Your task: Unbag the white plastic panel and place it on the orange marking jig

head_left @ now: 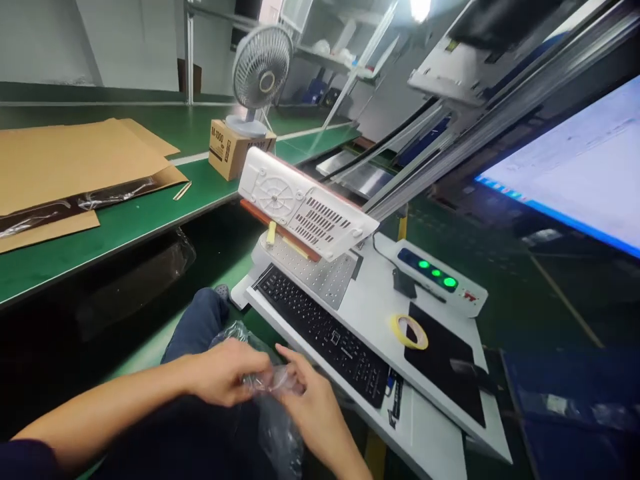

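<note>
A crumpled clear plastic bag [280, 427] hangs over my lap, bunched between my two hands. My left hand [233, 373] is closed on its upper edge, fingers curled inward. On the other side my right hand [313, 407] pinches the same plastic, its index finger stretched toward the keyboard tray. Part of the bag drapes over my leg, and its lower end is blurred. Just beyond my hands lies a black keyboard [325, 333] on a pull-out tray.
A white vented panel [307, 207] leans on a perforated metal plate [325, 270]. Yellow tape [410, 331] rests on a black mat [450, 370] near a device with green lights [440, 275]. Flat cardboard [80, 160] covers the green bench; a fan [263, 70] stands on a box [233, 150].
</note>
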{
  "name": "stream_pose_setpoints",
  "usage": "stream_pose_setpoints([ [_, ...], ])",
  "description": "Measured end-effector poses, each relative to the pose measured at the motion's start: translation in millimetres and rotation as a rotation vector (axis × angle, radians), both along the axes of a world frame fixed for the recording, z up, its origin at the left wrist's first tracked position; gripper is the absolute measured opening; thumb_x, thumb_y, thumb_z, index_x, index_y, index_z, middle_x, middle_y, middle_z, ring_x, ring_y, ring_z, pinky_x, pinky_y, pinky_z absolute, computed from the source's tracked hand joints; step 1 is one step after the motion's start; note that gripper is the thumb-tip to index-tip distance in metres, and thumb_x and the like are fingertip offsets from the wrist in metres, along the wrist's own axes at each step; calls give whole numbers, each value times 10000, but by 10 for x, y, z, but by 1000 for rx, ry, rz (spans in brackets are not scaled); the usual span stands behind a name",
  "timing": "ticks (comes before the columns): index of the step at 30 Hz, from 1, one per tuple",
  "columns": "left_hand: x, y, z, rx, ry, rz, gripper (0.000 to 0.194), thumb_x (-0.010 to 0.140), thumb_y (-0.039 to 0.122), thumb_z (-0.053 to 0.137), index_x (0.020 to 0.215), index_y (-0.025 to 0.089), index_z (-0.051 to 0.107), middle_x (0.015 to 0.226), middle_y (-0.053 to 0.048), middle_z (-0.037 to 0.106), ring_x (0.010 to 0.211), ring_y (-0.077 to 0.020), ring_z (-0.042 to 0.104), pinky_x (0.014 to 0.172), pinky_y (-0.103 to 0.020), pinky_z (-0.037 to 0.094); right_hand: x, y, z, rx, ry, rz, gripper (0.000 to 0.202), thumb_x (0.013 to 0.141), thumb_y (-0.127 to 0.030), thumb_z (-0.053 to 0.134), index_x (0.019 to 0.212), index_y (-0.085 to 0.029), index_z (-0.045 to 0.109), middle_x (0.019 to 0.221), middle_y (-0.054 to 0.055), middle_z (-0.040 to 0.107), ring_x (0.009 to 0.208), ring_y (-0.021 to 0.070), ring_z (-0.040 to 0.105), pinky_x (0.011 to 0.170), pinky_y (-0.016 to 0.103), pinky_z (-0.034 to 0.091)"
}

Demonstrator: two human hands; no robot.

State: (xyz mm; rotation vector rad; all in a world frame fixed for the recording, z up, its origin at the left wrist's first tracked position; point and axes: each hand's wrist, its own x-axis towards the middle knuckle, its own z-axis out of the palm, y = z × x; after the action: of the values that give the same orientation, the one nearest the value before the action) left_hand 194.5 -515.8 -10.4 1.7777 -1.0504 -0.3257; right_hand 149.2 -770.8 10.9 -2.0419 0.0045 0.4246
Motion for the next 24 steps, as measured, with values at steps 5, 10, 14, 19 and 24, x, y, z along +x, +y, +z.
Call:
stream_pose_setpoints([
  [5, 114, 211, -115, 218, 72, 96, 668, 778, 70, 687, 1411, 280, 639, 1185, -63, 797, 1053, -286, 765, 891, -317, 524, -152, -237, 188, -101, -120, -98, 242, 921, -475, 765, 932, -242, 830, 877, 36, 686, 767, 219, 629, 708, 332, 485],
  [10, 179, 438, -198, 269, 116, 192, 246, 896, 119, 655, 1074, 249, 763, 1001, -50, 799, 898, -236, 740, 807, -296, 492, -321, -544, 283, -251, -35, -177, 291, 860, -536, 842, 817, -261, 756, 766, 7, 624, 718, 221, 607, 661, 330, 455],
  [14, 240, 482, -10, 147, 218, 328, 155, 1038, 260, 630, 1019, 214, 776, 938, -45, 794, 817, -188, 708, 763, -277, 499, -344, -692, 307, -410, 11, -215, 364, 774, -609, 851, 797, -279, 699, 621, -28, 473, 603, 212, 509, 582, 325, 394],
  [19, 318, 461, 118, -111, 309, 501, 293, 1107, 408, 621, 975, 182, 753, 931, -50, 767, 858, -181, 706, 793, -281, 541, -334, -812, 355, -486, 30, -200, 396, 838, -690, 805, 894, -303, 738, 648, -24, 440, 625, 217, 493, 620, 331, 424],
  [24, 309, 346, 42, -405, 553, 577, 452, 1109, 654, 568, 991, 217, 560, 868, -28, 728, 658, -157, 708, 602, -266, 566, -310, -899, 241, -370, -126, -104, 514, 906, -786, 730, 868, -277, 788, 1018, 87, 690, 823, 252, 662, 496, 303, 459],
])
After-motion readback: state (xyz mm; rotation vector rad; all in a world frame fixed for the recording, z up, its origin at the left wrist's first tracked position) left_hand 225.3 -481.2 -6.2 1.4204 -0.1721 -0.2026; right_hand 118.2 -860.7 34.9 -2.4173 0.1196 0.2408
